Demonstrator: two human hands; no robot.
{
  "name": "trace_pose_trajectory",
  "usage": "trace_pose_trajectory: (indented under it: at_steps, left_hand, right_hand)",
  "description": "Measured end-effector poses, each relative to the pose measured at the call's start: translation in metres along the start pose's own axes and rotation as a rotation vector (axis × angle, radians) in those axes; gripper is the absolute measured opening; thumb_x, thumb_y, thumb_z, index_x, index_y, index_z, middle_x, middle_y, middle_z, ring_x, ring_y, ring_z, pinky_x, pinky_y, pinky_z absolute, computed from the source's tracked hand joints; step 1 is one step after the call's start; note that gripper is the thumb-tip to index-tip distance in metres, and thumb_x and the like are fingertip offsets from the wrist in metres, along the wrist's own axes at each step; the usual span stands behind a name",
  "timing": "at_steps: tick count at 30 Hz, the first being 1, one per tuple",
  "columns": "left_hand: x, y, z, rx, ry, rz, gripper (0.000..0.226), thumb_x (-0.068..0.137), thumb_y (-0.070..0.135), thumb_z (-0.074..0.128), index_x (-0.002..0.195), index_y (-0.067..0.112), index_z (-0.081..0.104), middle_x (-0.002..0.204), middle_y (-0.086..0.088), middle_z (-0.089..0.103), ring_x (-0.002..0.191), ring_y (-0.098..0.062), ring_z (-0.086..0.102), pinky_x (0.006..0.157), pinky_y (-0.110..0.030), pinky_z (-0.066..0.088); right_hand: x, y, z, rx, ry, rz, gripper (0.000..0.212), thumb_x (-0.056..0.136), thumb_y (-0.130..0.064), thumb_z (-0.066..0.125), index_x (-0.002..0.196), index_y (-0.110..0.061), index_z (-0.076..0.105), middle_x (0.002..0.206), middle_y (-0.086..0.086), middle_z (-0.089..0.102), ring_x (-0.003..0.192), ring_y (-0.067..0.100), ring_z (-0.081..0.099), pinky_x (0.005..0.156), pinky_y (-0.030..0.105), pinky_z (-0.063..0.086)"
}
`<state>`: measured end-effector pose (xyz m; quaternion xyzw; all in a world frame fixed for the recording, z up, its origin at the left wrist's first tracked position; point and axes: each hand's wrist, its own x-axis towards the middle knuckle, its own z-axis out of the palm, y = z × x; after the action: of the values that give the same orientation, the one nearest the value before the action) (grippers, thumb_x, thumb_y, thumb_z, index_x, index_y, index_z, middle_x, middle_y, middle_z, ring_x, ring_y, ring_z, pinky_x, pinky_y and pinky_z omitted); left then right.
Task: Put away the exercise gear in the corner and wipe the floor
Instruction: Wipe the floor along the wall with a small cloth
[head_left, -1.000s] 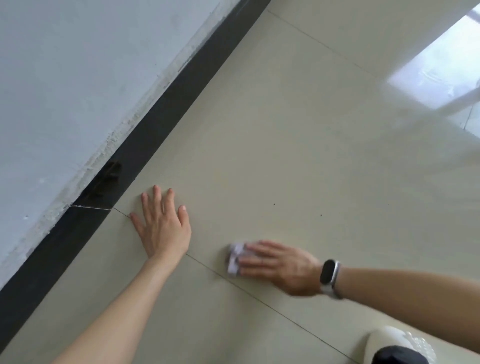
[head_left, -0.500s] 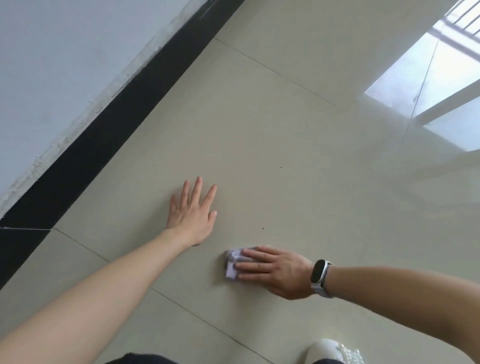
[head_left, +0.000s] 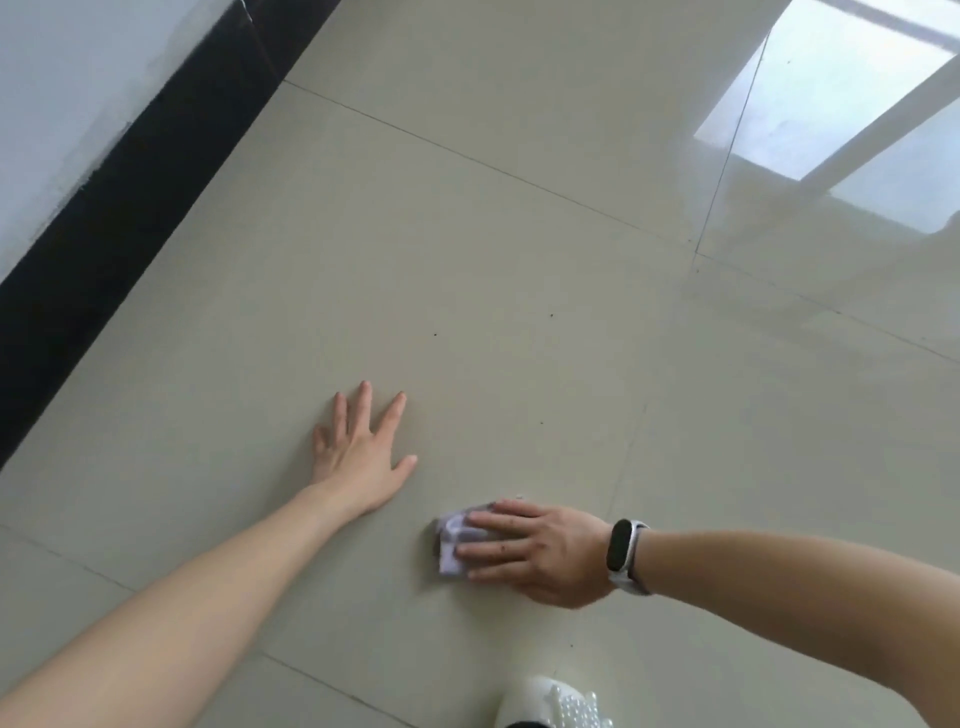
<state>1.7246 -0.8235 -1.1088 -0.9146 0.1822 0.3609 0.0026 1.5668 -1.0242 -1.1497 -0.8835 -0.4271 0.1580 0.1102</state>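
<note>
Two hands lie on the floor (head_left: 519, 234). The left hand (head_left: 363, 457) rests flat with fingers spread and straight, holding nothing. The right hand (head_left: 535, 551), a band (head_left: 626, 556) on its wrist, presses a small pale cloth (head_left: 451, 540) down under straight fingers, just beside the left. A black skirting (head_left: 130, 218) runs along the wall. A white shoe (head_left: 550, 704) shows at the bottom edge.

L hand (head_left: 358, 457) flat on floor (head_left: 519, 260), cloth (head_left: 451, 545) under R hand (head_left: 540, 556), wall (head_left: 62, 78) prob. far-left.
</note>
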Motion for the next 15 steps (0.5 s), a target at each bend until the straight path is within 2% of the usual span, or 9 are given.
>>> trace_pose_trajectory:
  at_steps: [2,4,6,9,11,12,13,14,15]
  left_hand:
    - [-0.007,0.029,0.013,0.02,-0.018,0.063,0.073,0.09,0.051,0.042,0.146,0.037,-0.003,0.156,-0.006,-0.02,0.142,-0.032,-0.018,0.116,-0.052,0.006]
    - [-0.009,0.053,0.027,0.018,0.005,0.048,0.073,0.089,0.053,0.042,0.146,0.038,-0.002,0.155,-0.009,-0.021,0.142,-0.033,-0.019,0.115,-0.053,0.004]
    - [-0.007,0.067,0.034,0.0,0.046,-0.006,0.072,0.089,0.053,0.042,0.146,0.037,0.002,0.155,-0.013,-0.018,0.142,-0.036,-0.017,0.114,-0.055,0.002]
    - [-0.002,0.074,0.032,0.007,0.092,-0.053,0.067,0.089,0.051,0.043,0.146,0.035,0.013,0.155,-0.015,-0.006,0.143,-0.035,-0.01,0.113,-0.056,-0.001]
    - [0.002,0.074,0.021,0.024,0.095,-0.058,0.064,0.09,0.048,0.043,0.145,0.032,0.015,0.155,-0.015,0.002,0.144,-0.032,-0.006,0.113,-0.057,0.0]
    - [0.005,0.074,0.012,0.035,0.091,-0.058,0.063,0.091,0.046,0.042,0.146,0.03,0.015,0.155,-0.013,0.003,0.144,-0.03,-0.005,0.114,-0.056,0.002]
    - [0.009,0.073,0.001,0.044,0.091,-0.06,0.063,0.092,0.045,0.041,0.146,0.029,0.014,0.155,-0.012,0.003,0.145,-0.029,-0.004,0.115,-0.055,0.004]
    - [0.012,0.073,-0.013,0.051,0.097,-0.064,0.062,0.093,0.043,0.04,0.146,0.028,0.013,0.156,-0.01,0.002,0.145,-0.028,-0.004,0.115,-0.053,0.006]
    - [0.015,0.073,-0.027,0.055,0.109,-0.067,0.061,0.094,0.042,0.04,0.147,0.027,0.013,0.157,-0.01,0.002,0.145,-0.027,-0.003,0.115,-0.052,0.006]
  right_hand:
    - [-0.027,0.008,0.006,0.005,-0.037,-0.127,0.046,0.089,-0.025,0.044,0.135,-0.023,0.046,0.147,-0.004,0.04,0.142,0.022,0.024,0.118,0.038,0.016]
    - [-0.05,0.039,0.005,-0.026,-0.042,-0.021,0.048,0.087,-0.024,0.046,0.135,-0.024,0.045,0.147,-0.003,0.04,0.141,0.021,0.027,0.117,0.037,0.019]
    - [-0.069,0.079,-0.009,-0.041,0.03,0.29,0.051,0.089,-0.029,0.037,0.14,-0.026,0.038,0.149,-0.002,0.035,0.14,0.023,0.025,0.117,0.036,0.014]
    - [-0.076,0.124,-0.037,0.168,0.224,0.931,0.051,0.094,-0.033,0.018,0.145,-0.031,0.022,0.156,-0.004,0.014,0.145,0.023,0.007,0.12,0.039,0.005]
    - [-0.055,0.128,-0.046,0.312,0.358,1.235,0.05,0.097,-0.027,0.023,0.146,-0.031,0.015,0.158,-0.006,0.004,0.146,0.02,-0.005,0.119,0.035,-0.004]
    - [-0.042,0.121,-0.045,0.335,0.384,1.309,0.052,0.097,-0.025,0.026,0.147,-0.029,0.014,0.158,-0.005,0.003,0.145,0.021,-0.006,0.117,0.034,-0.008]
    - [-0.031,0.108,-0.04,0.325,0.409,1.294,0.052,0.096,-0.024,0.029,0.147,-0.025,0.018,0.158,-0.003,0.007,0.146,0.024,-0.002,0.116,0.034,-0.01]
    - [-0.021,0.092,-0.032,0.266,0.433,1.152,0.052,0.093,-0.025,0.031,0.145,-0.022,0.027,0.156,0.0,0.019,0.145,0.028,0.01,0.115,0.036,-0.006]
    - [-0.014,0.072,-0.023,0.223,0.391,0.919,0.052,0.088,-0.027,0.033,0.139,-0.021,0.04,0.15,0.001,0.034,0.141,0.03,0.025,0.114,0.037,0.002]
